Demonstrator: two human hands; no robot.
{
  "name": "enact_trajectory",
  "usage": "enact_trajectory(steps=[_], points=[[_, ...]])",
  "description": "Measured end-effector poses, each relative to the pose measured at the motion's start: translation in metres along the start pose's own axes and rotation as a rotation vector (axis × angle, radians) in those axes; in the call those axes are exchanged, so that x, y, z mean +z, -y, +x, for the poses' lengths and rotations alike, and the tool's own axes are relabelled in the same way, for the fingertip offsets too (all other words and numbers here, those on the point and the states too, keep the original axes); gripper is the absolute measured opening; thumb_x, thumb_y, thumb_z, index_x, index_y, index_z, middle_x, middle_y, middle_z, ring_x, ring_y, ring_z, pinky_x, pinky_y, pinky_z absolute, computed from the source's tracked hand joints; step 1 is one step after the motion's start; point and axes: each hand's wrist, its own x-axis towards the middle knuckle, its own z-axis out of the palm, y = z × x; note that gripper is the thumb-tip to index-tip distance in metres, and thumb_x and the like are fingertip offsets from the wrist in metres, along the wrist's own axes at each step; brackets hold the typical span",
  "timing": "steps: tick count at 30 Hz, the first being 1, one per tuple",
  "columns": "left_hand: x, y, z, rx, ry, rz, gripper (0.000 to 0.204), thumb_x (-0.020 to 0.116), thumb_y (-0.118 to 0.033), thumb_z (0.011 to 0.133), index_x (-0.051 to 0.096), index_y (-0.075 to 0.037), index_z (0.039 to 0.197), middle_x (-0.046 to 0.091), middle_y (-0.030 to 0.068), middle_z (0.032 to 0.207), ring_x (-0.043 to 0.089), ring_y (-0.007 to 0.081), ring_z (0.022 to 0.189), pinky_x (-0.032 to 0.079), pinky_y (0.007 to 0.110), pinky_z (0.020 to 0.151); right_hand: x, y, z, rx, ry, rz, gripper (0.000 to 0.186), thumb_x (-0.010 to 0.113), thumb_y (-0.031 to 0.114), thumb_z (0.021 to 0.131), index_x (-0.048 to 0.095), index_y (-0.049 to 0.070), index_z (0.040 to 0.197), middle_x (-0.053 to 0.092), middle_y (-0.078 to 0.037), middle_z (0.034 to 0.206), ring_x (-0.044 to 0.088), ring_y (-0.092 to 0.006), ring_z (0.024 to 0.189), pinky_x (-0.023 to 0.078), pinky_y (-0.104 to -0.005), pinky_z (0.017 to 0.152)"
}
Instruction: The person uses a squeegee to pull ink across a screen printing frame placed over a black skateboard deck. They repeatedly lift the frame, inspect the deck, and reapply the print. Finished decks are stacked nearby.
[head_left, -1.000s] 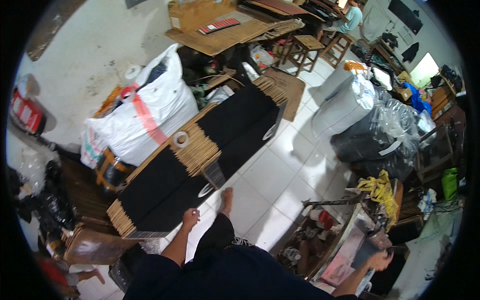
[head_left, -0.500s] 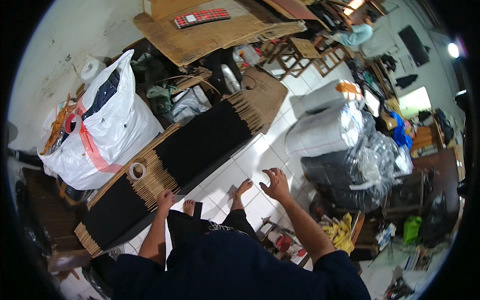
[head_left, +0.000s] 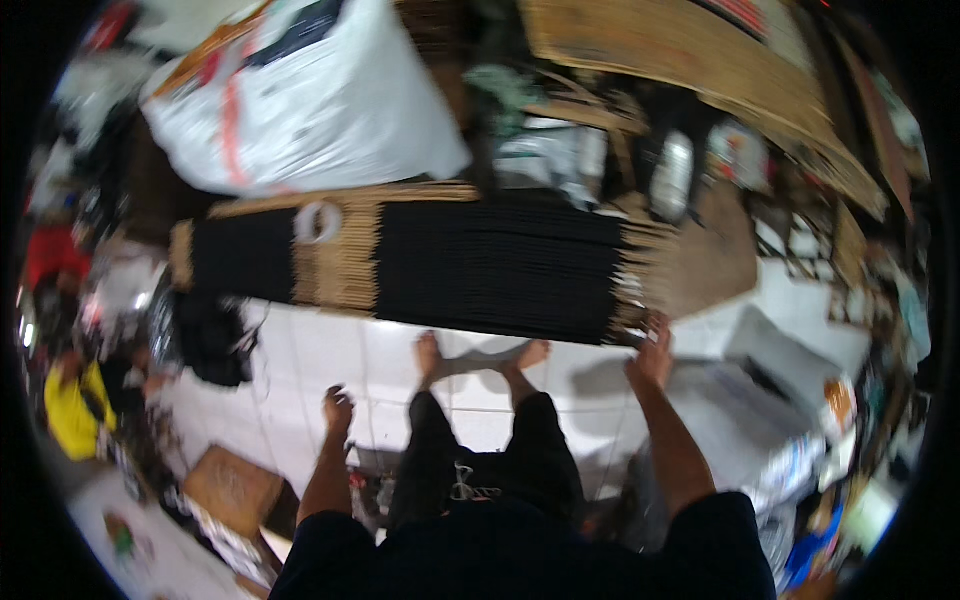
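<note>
The left hand (head_left: 338, 410) hangs loosely curled above the white floor (head_left: 300, 350); blur hides whether it holds anything. The right hand (head_left: 652, 352), partly open, is at the right end of the black-covered row of brown strips (head_left: 500, 265), contact unclear. Beyond, a tape roll (head_left: 304, 224) lies on its brown section.

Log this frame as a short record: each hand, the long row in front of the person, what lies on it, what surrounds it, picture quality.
Left hand: above the white tiled floor, no object visible in it
Right hand: open, at the right end of the long row; contact unclear
Row: thin tan sticks with two black sections
On it: white ring-shaped roll, on the tan stretch between the black sections
Behind: white sack with reddish stripe
Beside right end: brown sheet
Picture: blurred
</note>
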Motion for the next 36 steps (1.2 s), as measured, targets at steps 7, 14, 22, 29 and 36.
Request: enact_trajectory(steps=[7, 14, 22, 29, 36], points=[[0.037, -0.104, 0.014, 0.585, -0.333, 0.562, 0.100, 0.089, -0.016, 0.070, 0.035, -0.002, 0.153, 0.048, 0.0271, 0.145, 0.050, 0.0435, 0.129, 0.043, 0.052, 0.111, 0.002, 0.002, -0.017, 0.050, -0.016, -0.021, 0.110, 0.083, 0.010, 0.070, 0.024, 0.007, 0.163, 0.030, -0.019, 0.163, 0.019, -0.0432, 0.156, 0.019, -0.0537, 0.129], [0.033, -0.227, 0.042, 0.752, -0.299, 0.831, 0.151, 0.103, -0.030, 0.055, 0.004, -0.012, 0.168, 0.005, 0.0215, 0.173, 0.007, 0.0396, 0.161, 0.014, 0.054, 0.130, 0.024, -0.008, -0.001, -0.081, -0.293, 0.158, 0.087, 0.084, 0.002, 0.067, 0.044, 0.001, 0.144, 0.044, -0.023, 0.147, 0.027, -0.0494, 0.152, 0.029, -0.0585, 0.124], [0.046, -0.210, 0.056, 0.726, -0.389, 0.784, 0.147, 0.100, -0.030, 0.055, 0.006, -0.014, 0.168, 0.006, 0.0194, 0.173, 0.006, 0.0381, 0.161, 0.012, 0.055, 0.131, 0.021, -0.030, -0.006, -0.281, -0.282, 0.171, 0.089, 0.080, -0.004, 0.070, 0.038, -0.003, 0.148, 0.043, -0.028, 0.152, 0.035, -0.0504, 0.149, 0.032, -0.0576, 0.122], [0.048, -0.177, 0.045, 0.828, -0.473, 0.653, 0.141, 0.097, -0.027, 0.057, 0.010, -0.014, 0.167, 0.007, 0.0225, 0.173, 0.008, 0.0429, 0.160, 0.013, 0.060, 0.128, 0.028, -0.073, -0.009, -0.451, -0.055, 0.039, 0.097, 0.090, 0.014, 0.063, 0.041, -0.004, 0.145, 0.050, -0.032, 0.140, 0.050, -0.0510, 0.130, 0.042, -0.0570, 0.113], [0.051, -0.149, 0.026, 0.671, -0.473, 0.774, 0.138, 0.094, -0.016, 0.056, 0.013, -0.019, 0.168, 0.003, 0.0263, 0.172, 0.004, 0.0490, 0.159, 0.012, 0.068, 0.124, 0.047, -0.127, 0.038, -0.091, 0.616, 0.665, 0.072, 0.084, 0.039, 0.083, 0.052, 0.002, 0.135, 0.062, -0.017, 0.131, 0.063, -0.0306, 0.118, 0.049, -0.0440, 0.105]])
